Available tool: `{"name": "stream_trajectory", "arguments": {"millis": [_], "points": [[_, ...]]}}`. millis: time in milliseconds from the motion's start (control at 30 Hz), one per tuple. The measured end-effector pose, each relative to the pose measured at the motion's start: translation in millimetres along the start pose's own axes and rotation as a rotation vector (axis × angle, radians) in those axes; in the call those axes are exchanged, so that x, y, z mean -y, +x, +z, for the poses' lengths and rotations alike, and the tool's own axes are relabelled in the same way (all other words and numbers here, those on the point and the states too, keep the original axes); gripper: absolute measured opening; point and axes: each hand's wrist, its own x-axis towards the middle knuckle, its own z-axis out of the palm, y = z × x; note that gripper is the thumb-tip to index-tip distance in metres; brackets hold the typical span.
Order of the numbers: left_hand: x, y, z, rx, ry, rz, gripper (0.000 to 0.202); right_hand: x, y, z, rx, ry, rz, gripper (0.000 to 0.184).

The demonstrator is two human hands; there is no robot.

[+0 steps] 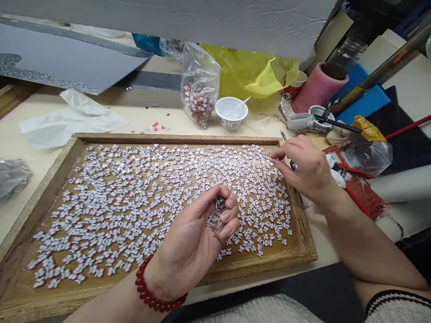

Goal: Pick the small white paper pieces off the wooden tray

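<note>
My left hand [193, 235] is palm up over the tray, its fingers curled around a small heap of metal pins [215, 217]. A dark red bead bracelet [146, 291] circles that wrist. At the upper right corner of the tray, my right hand [305, 166] has thumb and forefinger pinched close together over the little pieces. Whatever sits between those fingertips is too small to make out. Many small white, cherry-shaped pieces [134, 202] lie spread across the shallow wooden tray [175, 137], several with tiny green marks.
Behind the tray stand a clear bag of red and silver pieces [198, 101] and a white bowl [230, 119] with a spoon. White tissue [74, 119] lies at the back left. A pink roll [318, 87], a cup of tools [319, 117] and red-handled scissors [357, 170] crowd the right.
</note>
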Motion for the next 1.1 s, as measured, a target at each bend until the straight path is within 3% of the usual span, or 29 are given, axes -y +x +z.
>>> {"name": "stream_trajectory", "arguments": {"millis": [100,167,233,500,733,867,1100], "points": [[3.2,0.0,0.3,-0.068,-0.008,0.003,0.022,39.0,-7.7,-6.6,-0.156,0.164,-0.236,0.006],[6.5,0.5,-0.8,-0.074,-0.016,-0.023,0.021,60.6,-14.7,-4.5,-0.113,0.216,-0.432,0.017],[10.2,1.4,-1.8,-0.062,-0.042,-0.048,0.024,73.8,-19.9,1.2,-0.052,0.202,-0.493,0.018],[18.9,4.7,0.0,0.061,-0.134,-0.018,0.044,80.8,-17.4,10.8,0.033,0.382,-0.341,0.008],[22.8,6.9,-4.1,0.017,-0.077,0.053,0.027,75.2,-16.3,11.9,-0.027,0.473,-0.208,0.006],[23.3,5.5,-9.1,0.134,0.108,0.064,0.014,66.1,-14.4,9.1,-0.093,0.491,-0.096,0.007],[20.8,5.3,-10.5,0.17,0.246,0.039,0.011,59.5,-10.0,4.1,0.001,0.605,-0.083,0.002]]}}
